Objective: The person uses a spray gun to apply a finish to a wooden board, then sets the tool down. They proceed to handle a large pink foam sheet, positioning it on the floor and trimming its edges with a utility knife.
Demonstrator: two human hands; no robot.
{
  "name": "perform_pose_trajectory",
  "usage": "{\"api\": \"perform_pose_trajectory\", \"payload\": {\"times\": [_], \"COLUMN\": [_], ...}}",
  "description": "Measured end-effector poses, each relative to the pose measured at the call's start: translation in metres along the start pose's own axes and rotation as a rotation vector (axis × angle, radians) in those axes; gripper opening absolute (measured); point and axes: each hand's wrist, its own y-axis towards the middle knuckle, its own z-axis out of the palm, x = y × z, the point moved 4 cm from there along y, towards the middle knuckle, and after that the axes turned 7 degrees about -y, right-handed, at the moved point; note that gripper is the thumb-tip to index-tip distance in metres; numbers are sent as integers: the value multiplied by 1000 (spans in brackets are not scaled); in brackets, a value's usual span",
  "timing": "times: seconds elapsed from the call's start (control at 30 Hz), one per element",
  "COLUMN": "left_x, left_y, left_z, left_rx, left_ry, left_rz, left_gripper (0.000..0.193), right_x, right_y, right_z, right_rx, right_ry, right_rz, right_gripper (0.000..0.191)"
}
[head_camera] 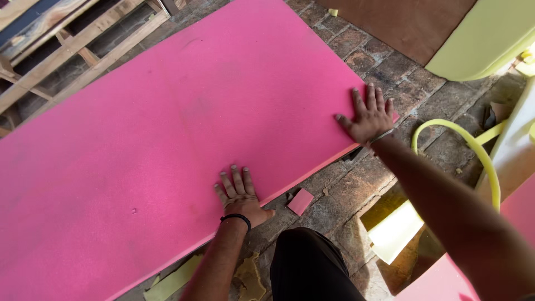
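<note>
A: Hands?
B: My left hand (241, 196) and right hand (369, 117) lie flat, fingers spread, on the pink foam sheet (167, 139), both at its near edge. Sheet's rectangular, fine-grained, lying on the brick floor (384, 67).
A: Offcuts?
B: Small pink square scrap (300, 201) just beside that edge.

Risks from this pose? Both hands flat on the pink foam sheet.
1. The small pink offcut lies close to the pink foam sheet; sliding the sheet might snag it.
2. The yellow foam strip loops on the brick floor near the right hand, possibly a trip hazard.
3. The left hand presses near the edge; foam may dent.
</note>
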Motion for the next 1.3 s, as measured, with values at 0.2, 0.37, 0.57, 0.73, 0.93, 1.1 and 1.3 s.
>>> {"api": "perform_pose_trajectory", "payload": {"times": [0.2, 0.37, 0.57, 0.73, 0.93, 1.1, 1.3], "left_x": [32, 169, 273, 275, 311, 442, 467], "left_y": [27, -9, -50, -42, -76, -119, -119], "left_z": [25, 43, 85, 93, 82, 105, 136], "left_rx": [-112, -392, -507, -499, -425, -547, -763], "left_ry": [-167, -264, -162, -157, -267, -338, -354], "left_rz": [164, 113, -267, -277, -77, -188, -265], "left_gripper": [124, 77, 83, 88, 93, 79, 81], "right_x": [27, 173, 351, 380, 449, 523, 527], "right_y": [-14, -76, -165, -175, -225, -268, -267], "right_z": [-5, 30, 98, 99, 94, 110, 110], "right_rx": [64, 119, 164, 24, 100, 128, 70], "right_ry": [-57, -137, -274, -330, -266, -352, -336], "right_rz": [21, -300, -743, -739, -730, -702, -634], "right_gripper": [110, 106, 93, 86, 88, 96, 99]}}
